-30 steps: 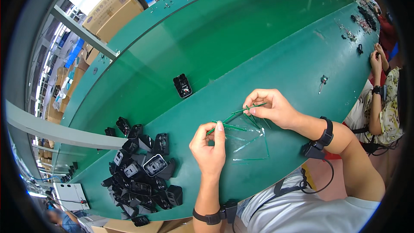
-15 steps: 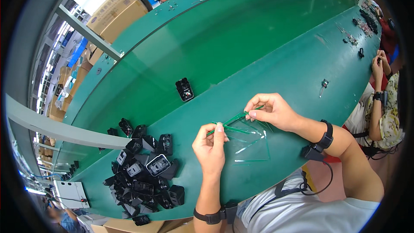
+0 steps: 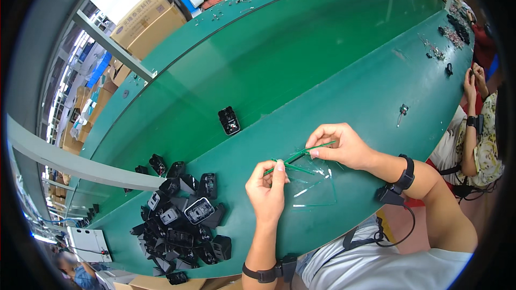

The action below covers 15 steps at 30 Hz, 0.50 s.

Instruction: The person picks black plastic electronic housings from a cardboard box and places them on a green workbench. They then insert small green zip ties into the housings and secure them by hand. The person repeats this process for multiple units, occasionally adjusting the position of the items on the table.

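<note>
Between my hands are thin clear sheets with green edges [image 3: 295, 157], held up edge-on over the green table. The left hand [image 3: 267, 189] pinches one end between thumb and fingers. At the other end, my right hand [image 3: 337, 145] grips with thumb and fingertips. How many sheets are held I cannot tell, since their edges overlap. Below them, more clear sheets [image 3: 316, 204] with green edges and bright glints lie on the table.
Left of my hands is a heap of black plastic housings [image 3: 183, 231]. A single open black housing [image 3: 229, 121] rests on the green belt [image 3: 279, 48] beyond. To the right lies a small wired part [image 3: 402, 111]. A co-worker's hands [image 3: 472, 81] hold something small at far right.
Both hands have shifted slightly down in the picture, the left also a little to the right. The held sheets have tilted a bit. The lone housing sits slightly lower in view.
</note>
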Motion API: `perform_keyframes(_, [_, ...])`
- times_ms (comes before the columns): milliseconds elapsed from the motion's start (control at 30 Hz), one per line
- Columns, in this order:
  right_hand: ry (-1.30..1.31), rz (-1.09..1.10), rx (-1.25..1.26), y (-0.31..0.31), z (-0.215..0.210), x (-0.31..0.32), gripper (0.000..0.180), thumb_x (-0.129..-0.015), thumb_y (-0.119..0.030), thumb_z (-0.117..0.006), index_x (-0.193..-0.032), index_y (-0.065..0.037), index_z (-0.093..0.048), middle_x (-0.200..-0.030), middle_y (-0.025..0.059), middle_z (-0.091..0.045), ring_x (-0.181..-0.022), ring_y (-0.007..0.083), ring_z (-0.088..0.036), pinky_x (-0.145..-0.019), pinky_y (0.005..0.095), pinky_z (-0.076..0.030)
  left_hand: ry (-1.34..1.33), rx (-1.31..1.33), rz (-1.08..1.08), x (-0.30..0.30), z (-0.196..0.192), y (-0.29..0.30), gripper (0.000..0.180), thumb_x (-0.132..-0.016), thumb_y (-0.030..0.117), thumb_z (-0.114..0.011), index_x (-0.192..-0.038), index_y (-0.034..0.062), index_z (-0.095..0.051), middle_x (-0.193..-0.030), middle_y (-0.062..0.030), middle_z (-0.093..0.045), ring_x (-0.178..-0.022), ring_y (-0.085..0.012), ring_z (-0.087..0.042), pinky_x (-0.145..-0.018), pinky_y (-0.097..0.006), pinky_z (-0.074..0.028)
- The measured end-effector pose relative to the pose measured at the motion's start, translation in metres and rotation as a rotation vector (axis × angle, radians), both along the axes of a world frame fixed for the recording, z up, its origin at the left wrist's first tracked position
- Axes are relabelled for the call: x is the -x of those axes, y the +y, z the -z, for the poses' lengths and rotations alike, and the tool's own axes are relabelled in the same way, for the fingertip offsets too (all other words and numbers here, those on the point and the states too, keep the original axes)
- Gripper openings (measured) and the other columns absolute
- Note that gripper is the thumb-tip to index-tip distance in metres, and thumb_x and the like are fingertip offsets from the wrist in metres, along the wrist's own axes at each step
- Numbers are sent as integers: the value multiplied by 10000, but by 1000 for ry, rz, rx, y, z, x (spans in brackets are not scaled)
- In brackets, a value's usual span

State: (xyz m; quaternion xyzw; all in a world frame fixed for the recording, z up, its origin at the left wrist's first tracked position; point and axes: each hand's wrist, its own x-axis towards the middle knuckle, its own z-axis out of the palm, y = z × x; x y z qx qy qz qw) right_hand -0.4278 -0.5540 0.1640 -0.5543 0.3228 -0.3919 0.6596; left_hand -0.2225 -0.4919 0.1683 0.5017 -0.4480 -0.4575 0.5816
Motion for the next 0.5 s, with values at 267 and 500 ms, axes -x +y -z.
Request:
perform_keyframes(267, [-53,61,-70,0,-2,3,145,-908,-58,-688,-1034,6,-652,-970,49,-677,-787,77,-626,-715,227,-526,-507,138,25,5,7,-2,104,-874,47,-724,-863,-40,-667,-758,-47,-657,-630,-70,-570,-579,-204,-456])
perform_keyframes(500, [-88,-5,-64,-1,0,4,142,-918,-77,-684,-1023,10,-647,-922,47,-669,-660,61,-585,-586,208,-470,-608,120,102,15,6,4,89,-853,44,-735,-852,-29,-683,-725,-55,-668,-598,-73,-581,-527,-205,-441])
